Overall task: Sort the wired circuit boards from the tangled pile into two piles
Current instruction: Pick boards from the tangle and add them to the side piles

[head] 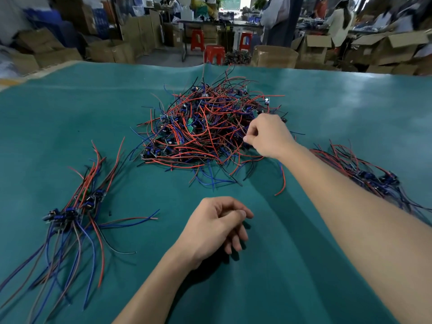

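Note:
A tangled pile [201, 127] of small circuit boards with red, blue and black wires lies in the middle of the green mat [257, 265]. My right hand [266, 136] reaches into the pile's right edge, thumb and fingers pinching wires there. My left hand [217, 223] rests on the mat nearer to me, fingers loosely curled and holding nothing. A sorted bundle of wired boards [70, 211] lies at the left, wires fanned toward me. A second sorted bundle [369, 174] lies at the right, partly hidden behind my right forearm.
A loose red wire [281, 181] lies by my right forearm. The mat has raised folds near its far edge. Beyond the table stand cardboard boxes [273, 56], red plastic stools [214, 53] and people working at benches.

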`<move>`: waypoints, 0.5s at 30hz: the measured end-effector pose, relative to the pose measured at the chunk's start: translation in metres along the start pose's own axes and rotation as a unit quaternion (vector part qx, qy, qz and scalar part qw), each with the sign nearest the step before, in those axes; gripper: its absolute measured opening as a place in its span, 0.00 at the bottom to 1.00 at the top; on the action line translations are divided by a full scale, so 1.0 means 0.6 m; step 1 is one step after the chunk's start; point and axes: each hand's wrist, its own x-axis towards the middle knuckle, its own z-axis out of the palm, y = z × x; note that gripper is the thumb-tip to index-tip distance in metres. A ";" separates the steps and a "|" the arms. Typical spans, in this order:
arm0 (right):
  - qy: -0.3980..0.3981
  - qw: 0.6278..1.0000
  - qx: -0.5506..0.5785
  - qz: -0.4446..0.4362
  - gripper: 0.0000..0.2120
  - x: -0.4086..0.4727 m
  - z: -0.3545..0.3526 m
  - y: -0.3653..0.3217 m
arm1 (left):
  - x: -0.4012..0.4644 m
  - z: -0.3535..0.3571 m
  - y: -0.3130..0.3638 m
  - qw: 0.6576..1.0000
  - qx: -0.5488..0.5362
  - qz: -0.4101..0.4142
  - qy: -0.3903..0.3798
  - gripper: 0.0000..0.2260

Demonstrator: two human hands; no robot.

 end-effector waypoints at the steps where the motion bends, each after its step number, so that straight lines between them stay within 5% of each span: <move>1: 0.004 1.000 -0.004 -0.013 0.07 -0.004 0.001 0.005 | 0.000 0.001 0.000 1.000 0.000 0.001 0.001 0.08; 3: 0.034 0.999 -0.015 -0.038 0.02 -0.007 0.002 0.008 | 0.000 0.002 0.000 1.000 0.000 0.001 0.003 0.08; 7: 0.041 0.992 -0.075 -0.093 0.14 0.009 0.023 -0.013 | 0.000 0.001 0.000 1.000 0.002 0.004 0.006 0.08; 15: 0.079 0.989 -0.074 -0.095 0.10 0.004 0.037 -0.028 | 0.002 -0.005 -0.003 1.000 -0.017 0.008 0.005 0.08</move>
